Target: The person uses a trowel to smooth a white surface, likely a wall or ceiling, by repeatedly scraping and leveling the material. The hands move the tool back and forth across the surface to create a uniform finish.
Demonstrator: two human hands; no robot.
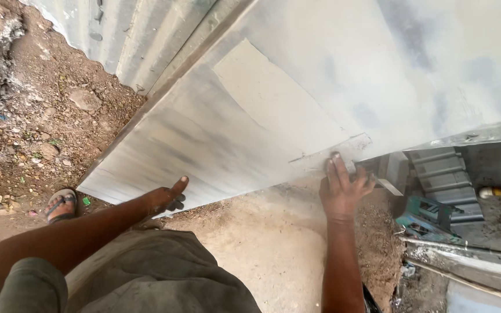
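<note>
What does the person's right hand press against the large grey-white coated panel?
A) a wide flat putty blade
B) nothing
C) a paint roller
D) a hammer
A: the right hand presses a wide flat putty blade against the large grey-white coated panel.

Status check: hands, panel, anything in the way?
Left hand braces the grey panel. Right hand presses a putty blade flat on it. Nothing in the way.

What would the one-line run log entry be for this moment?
left hand: braces lower edge of grey panel | right hand: presses putty blade flat on panel | sandalled foot on dirt
</note>
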